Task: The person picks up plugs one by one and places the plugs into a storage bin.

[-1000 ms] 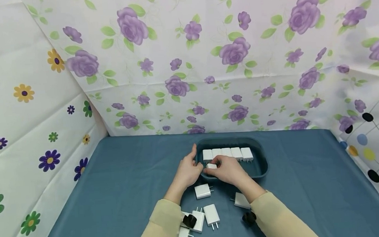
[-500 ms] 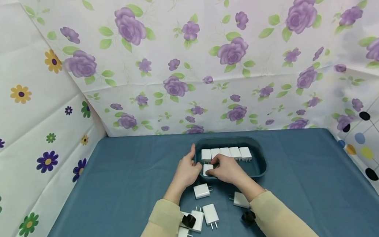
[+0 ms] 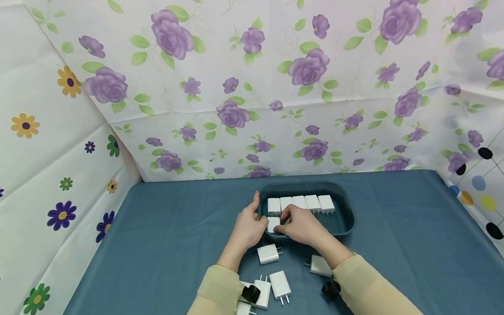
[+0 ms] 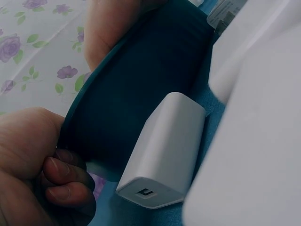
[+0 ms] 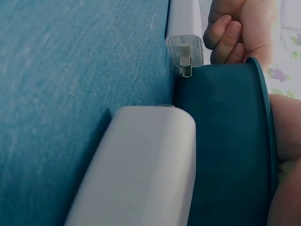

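Observation:
In the head view, a dark teal tray (image 3: 348, 216) holds a row of white charger plugs (image 3: 299, 202) along its far side. My right hand (image 3: 302, 227) reaches over the near rim and pinches a white charger (image 3: 272, 224) in the tray's near left corner. At the tray's left end, my left hand (image 3: 249, 228) holds the rim, one finger raised along the side. The left wrist view shows that left hand (image 4: 42, 169) with curled fingers against the tray's outer wall (image 4: 127, 94). From the right wrist, the right hand's fingertips are hidden behind the rim.
Loose chargers lie on the blue cloth before the tray: one charger (image 3: 268, 254) close to it, another charger (image 3: 280, 286) nearer me, one charger (image 3: 320, 266) beside the right forearm. Several more (image 3: 244, 314) cluster by the left sleeve. A floral curtain (image 3: 273, 78) stands behind the table.
The charger in my right hand has gone from tilted to lying flat in the tray's near left corner, then shifted slightly left. My left hand stays at the rim.

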Demonstrator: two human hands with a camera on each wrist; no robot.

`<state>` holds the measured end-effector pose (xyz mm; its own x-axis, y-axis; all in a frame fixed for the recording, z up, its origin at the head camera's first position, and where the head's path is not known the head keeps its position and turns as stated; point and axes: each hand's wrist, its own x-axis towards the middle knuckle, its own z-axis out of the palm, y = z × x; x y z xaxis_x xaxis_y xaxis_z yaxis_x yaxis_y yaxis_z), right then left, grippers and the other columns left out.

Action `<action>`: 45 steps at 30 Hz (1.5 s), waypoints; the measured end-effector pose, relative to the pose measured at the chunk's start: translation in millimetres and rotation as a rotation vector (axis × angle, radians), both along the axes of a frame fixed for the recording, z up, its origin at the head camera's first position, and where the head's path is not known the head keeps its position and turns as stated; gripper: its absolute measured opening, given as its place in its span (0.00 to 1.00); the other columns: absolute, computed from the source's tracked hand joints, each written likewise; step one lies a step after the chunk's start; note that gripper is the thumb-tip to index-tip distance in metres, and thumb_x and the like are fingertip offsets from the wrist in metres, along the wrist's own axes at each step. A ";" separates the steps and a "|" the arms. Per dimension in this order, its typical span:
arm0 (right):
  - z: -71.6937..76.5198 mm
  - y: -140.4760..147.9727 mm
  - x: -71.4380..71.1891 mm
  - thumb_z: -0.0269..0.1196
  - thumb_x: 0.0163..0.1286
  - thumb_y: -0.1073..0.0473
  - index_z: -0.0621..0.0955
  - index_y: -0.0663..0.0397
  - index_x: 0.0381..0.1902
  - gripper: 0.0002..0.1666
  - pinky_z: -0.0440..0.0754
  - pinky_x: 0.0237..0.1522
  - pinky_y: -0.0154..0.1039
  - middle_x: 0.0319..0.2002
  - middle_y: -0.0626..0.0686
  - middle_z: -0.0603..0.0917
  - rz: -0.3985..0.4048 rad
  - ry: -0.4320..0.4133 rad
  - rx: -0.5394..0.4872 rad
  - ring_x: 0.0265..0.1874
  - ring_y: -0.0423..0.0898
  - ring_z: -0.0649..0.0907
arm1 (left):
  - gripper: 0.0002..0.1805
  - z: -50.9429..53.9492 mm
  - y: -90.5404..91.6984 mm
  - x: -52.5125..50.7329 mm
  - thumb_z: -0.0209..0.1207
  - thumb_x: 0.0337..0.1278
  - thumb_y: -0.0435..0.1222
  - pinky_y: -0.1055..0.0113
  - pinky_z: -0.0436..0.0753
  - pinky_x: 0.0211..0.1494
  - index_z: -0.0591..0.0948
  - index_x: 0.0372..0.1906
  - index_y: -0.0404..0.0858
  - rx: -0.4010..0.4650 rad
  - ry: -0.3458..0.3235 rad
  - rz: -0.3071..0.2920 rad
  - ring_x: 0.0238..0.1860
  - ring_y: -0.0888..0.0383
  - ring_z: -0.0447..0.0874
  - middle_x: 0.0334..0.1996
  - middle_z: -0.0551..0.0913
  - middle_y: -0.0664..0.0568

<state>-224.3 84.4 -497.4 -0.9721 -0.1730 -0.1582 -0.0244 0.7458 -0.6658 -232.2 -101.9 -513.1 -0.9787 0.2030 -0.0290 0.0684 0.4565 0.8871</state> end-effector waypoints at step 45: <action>7.6 42.3 23.4 0.71 0.75 0.59 0.89 0.46 0.48 0.06 0.83 0.42 0.43 0.46 0.42 0.84 0.282 0.467 -0.010 0.40 0.41 0.83 | 0.46 -1.0 -0.3 -1.0 0.53 0.69 0.30 0.64 0.62 0.23 0.50 0.88 0.42 0.004 0.009 -0.004 0.13 0.60 0.54 0.12 0.61 0.58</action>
<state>-200.9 126.7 -489.8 -0.8544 -0.4363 0.2822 -0.5172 0.6612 -0.5435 -233.2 -102.2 -514.1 -0.9782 0.2067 -0.0190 0.0784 0.4527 0.8882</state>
